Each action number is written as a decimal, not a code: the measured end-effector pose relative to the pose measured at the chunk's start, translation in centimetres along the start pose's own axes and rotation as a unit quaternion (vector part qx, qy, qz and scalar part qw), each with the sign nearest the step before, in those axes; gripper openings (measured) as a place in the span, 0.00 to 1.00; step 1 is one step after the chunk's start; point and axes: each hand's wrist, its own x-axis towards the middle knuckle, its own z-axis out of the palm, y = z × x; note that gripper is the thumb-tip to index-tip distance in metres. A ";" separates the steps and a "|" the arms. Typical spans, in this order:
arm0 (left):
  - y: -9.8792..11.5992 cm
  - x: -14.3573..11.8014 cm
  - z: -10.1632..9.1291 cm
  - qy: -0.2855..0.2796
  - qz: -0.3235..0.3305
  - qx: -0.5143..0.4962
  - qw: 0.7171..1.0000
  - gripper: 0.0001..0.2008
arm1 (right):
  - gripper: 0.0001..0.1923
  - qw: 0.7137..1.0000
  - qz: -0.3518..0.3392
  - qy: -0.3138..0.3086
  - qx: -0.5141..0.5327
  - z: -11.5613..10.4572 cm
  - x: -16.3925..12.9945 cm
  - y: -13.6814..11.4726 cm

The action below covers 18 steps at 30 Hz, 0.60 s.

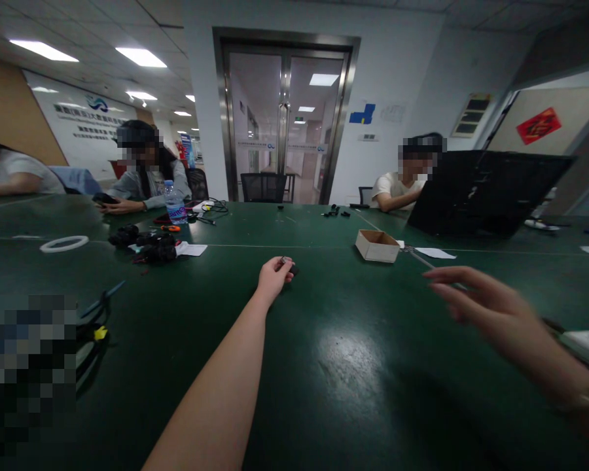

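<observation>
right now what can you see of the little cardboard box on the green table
The box is small, shallow and square, of brown cardboard with paler sides. It has no lid and sits open side up, flat on the green table, beyond both hands. Its inside looks empty, though that is hard to tell. Nothing touches it; a white paper slip lies just to its right.

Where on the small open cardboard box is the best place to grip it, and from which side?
Probably from above: the cardboard box sits flat on the green table with its top open, so fingers can pinch the near wall over its rim. The right hand is nearer.
</observation>
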 end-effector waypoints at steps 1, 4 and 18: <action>0.1 0.0 -0.1 0.001 -0.006 -0.029 1.000 0.09 | 0.20 0.996 0.022 -0.075 0.044 2.5 1.0 -0.1; 0.4 -0.2 -0.2 -0.002 -0.010 -0.081 0.997 0.11 | 0.15 0.961 0.101 -0.172 0.191 11.7 3.9 0.0; 0.6 0.2 0.2 0.038 -0.032 -0.085 0.995 0.09 | 0.03 0.815 0.163 -0.210 0.515 24.7 8.9 -1.4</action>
